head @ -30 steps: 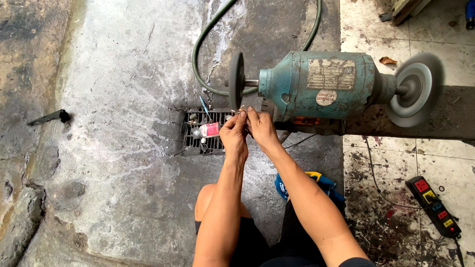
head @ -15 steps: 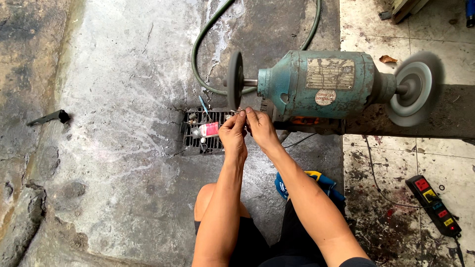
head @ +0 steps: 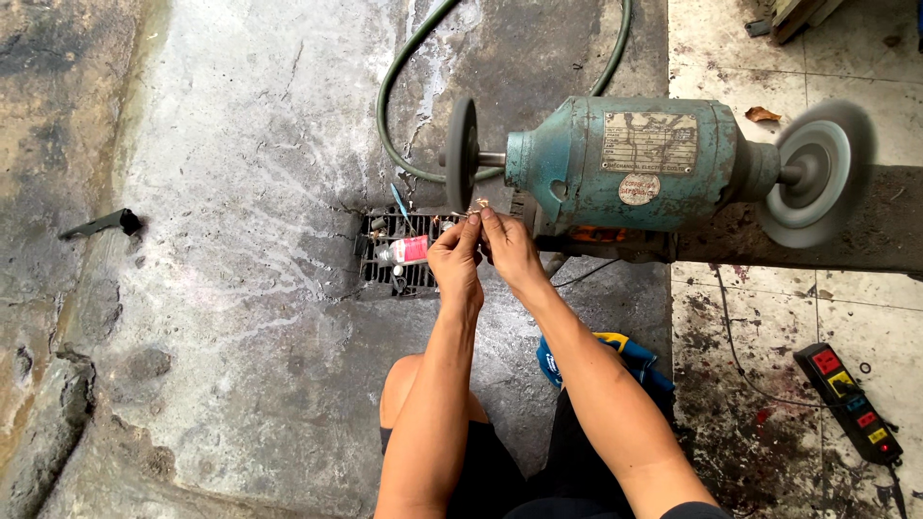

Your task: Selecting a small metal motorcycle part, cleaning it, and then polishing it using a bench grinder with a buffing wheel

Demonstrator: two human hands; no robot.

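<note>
Two hands meet just below the dark left wheel (head: 461,154) of a teal bench grinder (head: 625,163): the left hand (head: 455,259) and right hand (head: 508,248) pinch together on a small thin piece (head: 478,205), too tiny to identify. Under the hands sits a black slotted crate (head: 385,252) holding a pink-and-white object (head: 409,250). Bare grey concrete (head: 240,192) lies open to the left. A green hose (head: 404,86) loops behind. The right wheel (head: 812,173) is blurred. A power strip (head: 848,401) lies by the right edge, its end cut off.
</note>
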